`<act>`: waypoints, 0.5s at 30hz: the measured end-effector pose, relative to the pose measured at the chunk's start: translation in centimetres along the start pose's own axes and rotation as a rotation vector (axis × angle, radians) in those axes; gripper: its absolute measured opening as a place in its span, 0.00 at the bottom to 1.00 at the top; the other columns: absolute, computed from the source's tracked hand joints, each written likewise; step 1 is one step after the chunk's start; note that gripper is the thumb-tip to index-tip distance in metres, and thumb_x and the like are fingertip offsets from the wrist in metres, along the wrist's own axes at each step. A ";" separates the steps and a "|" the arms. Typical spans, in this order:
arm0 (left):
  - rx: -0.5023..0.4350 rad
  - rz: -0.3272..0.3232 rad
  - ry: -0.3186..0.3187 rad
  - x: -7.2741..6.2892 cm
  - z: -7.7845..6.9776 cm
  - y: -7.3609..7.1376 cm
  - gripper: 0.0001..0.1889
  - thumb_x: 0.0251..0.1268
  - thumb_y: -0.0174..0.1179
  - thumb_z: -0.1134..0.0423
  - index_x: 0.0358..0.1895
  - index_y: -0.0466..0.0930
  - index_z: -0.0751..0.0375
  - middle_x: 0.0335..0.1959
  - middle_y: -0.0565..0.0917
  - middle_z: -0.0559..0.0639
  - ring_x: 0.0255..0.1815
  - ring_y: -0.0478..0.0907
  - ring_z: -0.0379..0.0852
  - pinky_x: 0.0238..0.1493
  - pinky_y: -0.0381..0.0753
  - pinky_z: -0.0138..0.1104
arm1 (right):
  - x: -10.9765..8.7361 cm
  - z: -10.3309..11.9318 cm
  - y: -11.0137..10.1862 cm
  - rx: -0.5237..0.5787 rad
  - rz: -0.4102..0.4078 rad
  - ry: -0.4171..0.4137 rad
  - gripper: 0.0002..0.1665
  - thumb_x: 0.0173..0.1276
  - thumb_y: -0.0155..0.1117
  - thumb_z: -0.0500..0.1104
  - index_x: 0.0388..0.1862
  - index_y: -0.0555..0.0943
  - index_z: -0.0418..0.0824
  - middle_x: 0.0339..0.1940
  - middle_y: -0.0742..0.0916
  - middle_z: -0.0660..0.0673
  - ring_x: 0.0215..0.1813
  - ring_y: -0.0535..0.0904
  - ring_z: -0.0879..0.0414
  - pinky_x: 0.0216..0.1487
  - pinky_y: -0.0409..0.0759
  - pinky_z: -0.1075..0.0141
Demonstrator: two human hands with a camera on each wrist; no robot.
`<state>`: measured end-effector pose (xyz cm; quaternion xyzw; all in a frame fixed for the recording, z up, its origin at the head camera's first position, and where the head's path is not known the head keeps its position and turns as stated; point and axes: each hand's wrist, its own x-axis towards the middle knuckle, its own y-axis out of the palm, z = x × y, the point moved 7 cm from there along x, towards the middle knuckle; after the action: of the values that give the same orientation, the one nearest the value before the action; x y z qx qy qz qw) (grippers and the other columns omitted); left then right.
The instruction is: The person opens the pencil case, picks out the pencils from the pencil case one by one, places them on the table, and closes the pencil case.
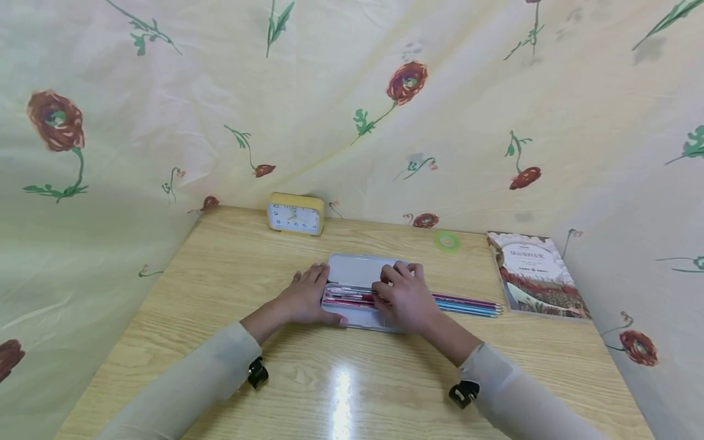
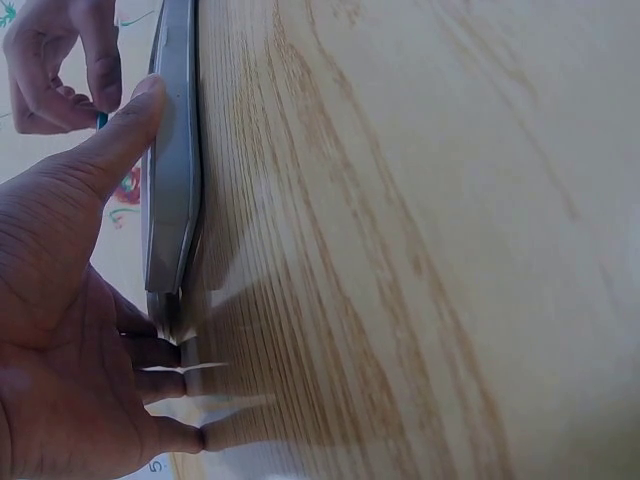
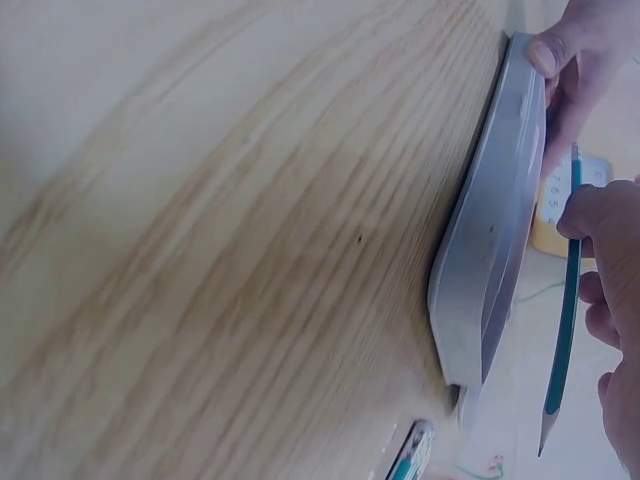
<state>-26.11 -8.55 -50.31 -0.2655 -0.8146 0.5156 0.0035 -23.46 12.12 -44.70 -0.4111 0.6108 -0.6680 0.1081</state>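
A shallow metal pencil case (image 1: 362, 316) lies on the table with its lid (image 1: 352, 269) folded back. Pens and pencils (image 1: 349, 296) fill part of its tray. My left hand (image 1: 308, 299) is at the case's left end, fingers extended past the far side and thumb on the front rim. Above the case, my right hand (image 1: 407, 298) pinches a teal pencil (image 3: 568, 325), whose sharpened tip shows in the right wrist view. Just right of the case, several blue and dark red pencils (image 1: 467, 305) lie side by side, partly hidden behind the right hand.
A yellow clock (image 1: 296, 214) stands at the table's back edge. Farther right are a green ring (image 1: 447, 241), which looks like a tape roll, and a booklet (image 1: 536, 275). Flowered cloth (image 1: 330, 110) hangs behind the wooden table (image 1: 220, 269) and at its sides.
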 end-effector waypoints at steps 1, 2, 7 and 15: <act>-0.001 0.002 -0.001 0.0 0.0 0.0 0.75 0.56 0.74 0.22 0.92 0.41 0.66 0.94 0.47 0.62 0.96 0.40 0.62 0.94 0.41 0.61 | -0.1 -0.2 -0.1 -0.003 0.000 0.003 0.10 0.65 0.86 0.48 0.43 0.94 0.52 0.42 0.84 0.49 0.47 0.75 0.49 0.55 0.80 0.40; -0.008 0.002 -0.001 -0.1 -0.1 0.0 0.75 0.56 0.74 0.22 0.92 0.41 0.66 0.94 0.47 0.62 0.96 0.40 0.62 0.94 0.41 0.61 | -0.2 -0.3 -0.3 -0.004 -0.001 0.006 0.10 0.65 0.86 0.48 0.43 0.94 0.51 0.42 0.84 0.49 0.48 0.76 0.48 0.55 0.80 0.40; -0.023 0.002 0.004 -0.2 -0.3 -0.3 0.75 0.57 0.75 0.24 0.91 0.41 0.67 0.94 0.48 0.63 0.96 0.41 0.63 0.93 0.41 0.62 | -0.7 -1.2 -0.6 -0.016 -0.009 0.016 0.12 0.64 0.87 0.49 0.43 0.94 0.50 0.42 0.85 0.48 0.49 0.77 0.47 0.56 0.82 0.39; -0.025 -0.002 0.010 -0.1 -0.2 -0.2 0.75 0.57 0.76 0.24 0.91 0.41 0.68 0.94 0.48 0.64 0.96 0.41 0.63 0.93 0.41 0.62 | -2.1 -2.7 -1.2 -0.011 0.005 0.043 0.12 0.65 0.87 0.51 0.43 0.94 0.50 0.43 0.85 0.47 0.48 0.76 0.47 0.56 0.82 0.38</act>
<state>-26.00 -8.47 -49.98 -0.2676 -0.8212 0.5041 0.0049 -23.51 15.70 -44.23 -0.3958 0.6178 -0.6729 0.0944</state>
